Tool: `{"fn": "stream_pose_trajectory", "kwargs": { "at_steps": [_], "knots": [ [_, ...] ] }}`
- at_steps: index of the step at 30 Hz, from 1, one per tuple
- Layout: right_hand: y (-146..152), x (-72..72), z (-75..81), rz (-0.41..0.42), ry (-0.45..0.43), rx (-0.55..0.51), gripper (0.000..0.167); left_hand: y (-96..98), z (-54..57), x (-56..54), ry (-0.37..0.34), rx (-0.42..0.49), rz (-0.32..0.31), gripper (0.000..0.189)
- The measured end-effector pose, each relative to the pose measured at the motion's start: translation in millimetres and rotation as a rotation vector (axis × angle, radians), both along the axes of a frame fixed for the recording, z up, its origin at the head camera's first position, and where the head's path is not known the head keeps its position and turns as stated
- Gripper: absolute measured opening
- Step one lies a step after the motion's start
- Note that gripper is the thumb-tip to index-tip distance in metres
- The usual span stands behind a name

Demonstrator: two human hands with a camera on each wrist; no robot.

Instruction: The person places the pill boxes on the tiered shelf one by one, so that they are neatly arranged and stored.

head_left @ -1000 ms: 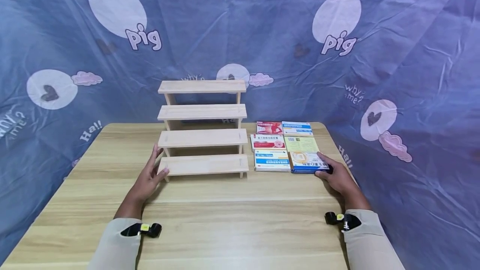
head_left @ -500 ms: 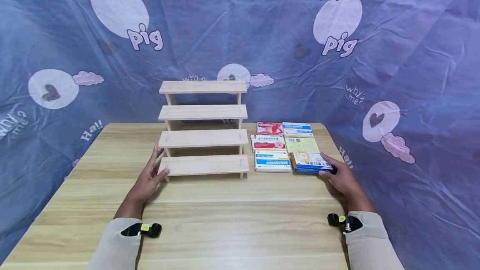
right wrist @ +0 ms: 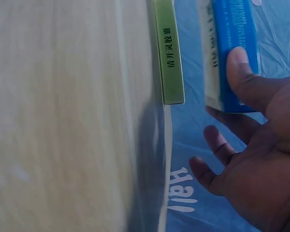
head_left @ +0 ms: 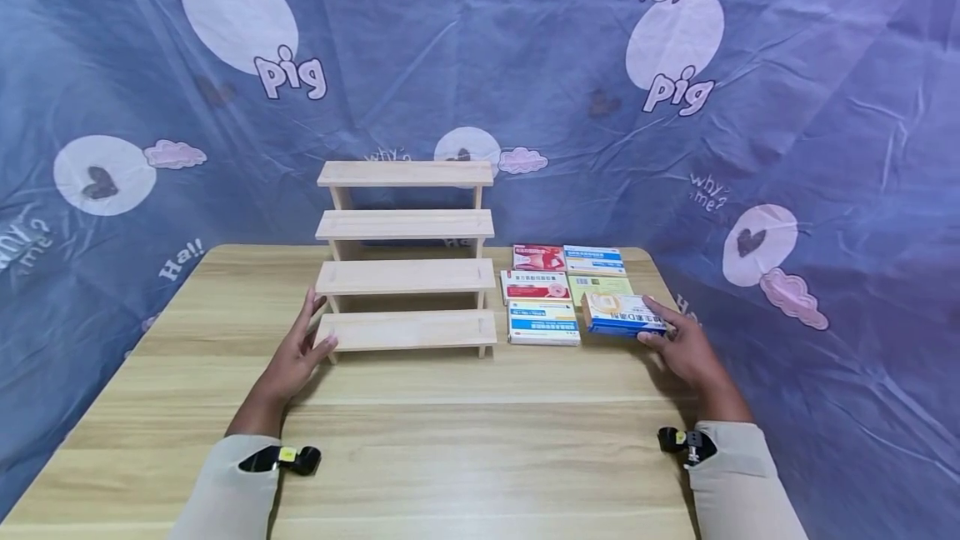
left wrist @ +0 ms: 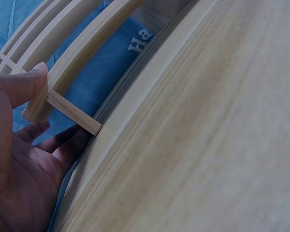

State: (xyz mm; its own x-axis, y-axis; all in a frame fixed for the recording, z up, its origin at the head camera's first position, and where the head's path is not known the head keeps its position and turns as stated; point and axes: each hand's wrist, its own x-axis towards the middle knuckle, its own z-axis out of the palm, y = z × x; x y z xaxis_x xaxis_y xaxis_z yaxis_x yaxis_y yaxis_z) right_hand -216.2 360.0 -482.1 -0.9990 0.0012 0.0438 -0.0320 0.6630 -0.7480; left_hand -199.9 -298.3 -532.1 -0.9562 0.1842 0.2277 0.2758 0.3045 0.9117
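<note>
My right hand (head_left: 686, 348) pinches a white and blue medicine box (head_left: 622, 314) by its right end. In the right wrist view the thumb presses the box's blue side (right wrist: 237, 29), and the lower fingers are spread apart from it. The box is raised and tilted above the table, overlapping a yellow-green medicine box (head_left: 600, 287) in the head view. At the left, my left hand (head_left: 296, 357) holds the end of the lowest step of a four-tier wooden display stand (head_left: 405, 330). Its thumb lies on the step's top, with the fingers below and beside the step (left wrist: 43, 104).
Between stand and right hand lie flat medicine boxes: a white and blue one (head_left: 543, 323), a white and red one (head_left: 536, 286), a red one (head_left: 537, 257) and another blue one (head_left: 594, 260). A blue printed cloth (head_left: 465, 40) hangs behind the wooden table (head_left: 465, 440).
The right hand has lifted the white and blue medicine box off the table and tilted it, its near edge rising. The left hand and the stand have stayed in place.
</note>
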Motion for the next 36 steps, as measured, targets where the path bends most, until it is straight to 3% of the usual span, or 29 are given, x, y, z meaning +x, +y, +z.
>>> {"fn": "stream_pose_trajectory", "kwargs": {
  "at_steps": [12,26,36],
  "knots": [
    [-9,-8.5,13.1,0.026,0.097,0.008,0.072,-0.7,-0.4,2.0,0.004,-0.006,0.002,0.097],
    [-28,-25.6,27.0,0.019,0.352,-0.098,0.064,-1.1,-0.1,1.2,-0.010,-0.008,0.007,0.098],
    [-48,-38.6,47.7,-0.018,0.356,-0.217,0.062,0.3,-1.3,2.0,-0.001,-0.006,0.018,0.098]
  ]
}}
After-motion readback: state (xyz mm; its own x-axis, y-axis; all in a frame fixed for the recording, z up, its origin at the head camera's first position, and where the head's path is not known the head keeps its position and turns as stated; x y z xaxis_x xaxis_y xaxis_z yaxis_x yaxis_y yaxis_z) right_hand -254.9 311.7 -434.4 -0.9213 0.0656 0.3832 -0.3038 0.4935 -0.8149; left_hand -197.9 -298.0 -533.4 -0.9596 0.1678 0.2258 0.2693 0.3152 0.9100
